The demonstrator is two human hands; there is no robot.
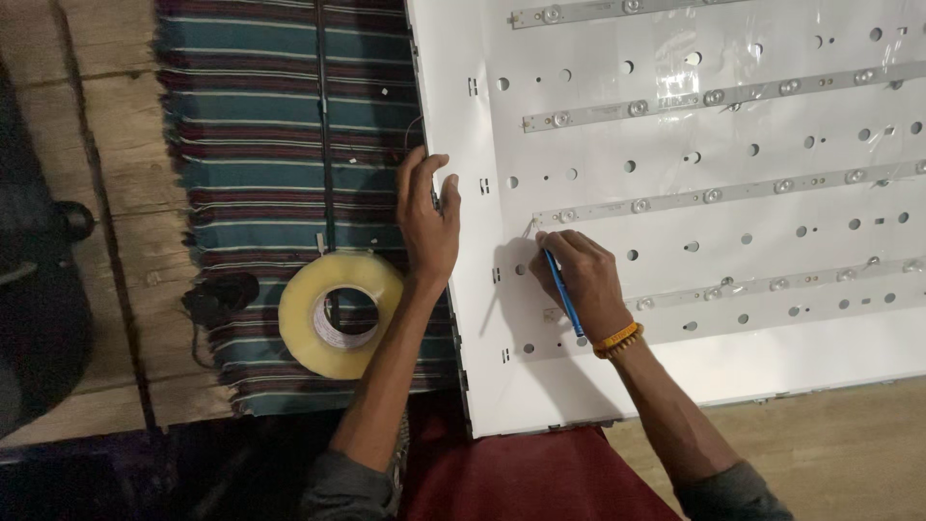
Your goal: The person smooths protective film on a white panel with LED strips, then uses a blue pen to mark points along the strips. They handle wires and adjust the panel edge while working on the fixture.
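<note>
Fingers (417, 169) of left hand (427, 222) lie spread and flat, grasping nothing, tips curled over the left edge of the white panel (675, 145). Going L to R: dark bulky object (39, 289) at far left, only partly in frame, can't tell what it is. Next, bare wooden tabletop (116, 145) planks w/ a gap line running top to bottom. Then striped cloth (260, 125), teal/maroon, fringe on its left side, a thin dark cable (326, 125) running down it. Small black item (220, 294) sits at cloth's left edge. Roll of clear tape (340, 314) lies flat on cloth, just beside left wrist, near panel's edge but apart from it.

Panel's left edge runs nearly vertical, slightly tilted; bottom edge slants up toward the right, w/ open wood below it at lower right. Red fabric (521, 478) shows under the bottom-left corner. Panel runs out of frame top and right.

Right hand (579, 280) rests on panel near its left side, fingers clenched around a blue tool (564, 294), thin like a pen or screwdriver, tip at the left end of an LED strip (733, 191). Orange band (617, 340) on wrist. Panel looks glossy white, dotted w/ round holes, four pale strips w/ lens bumps crossing it, clear film wrinkled top right.
</note>
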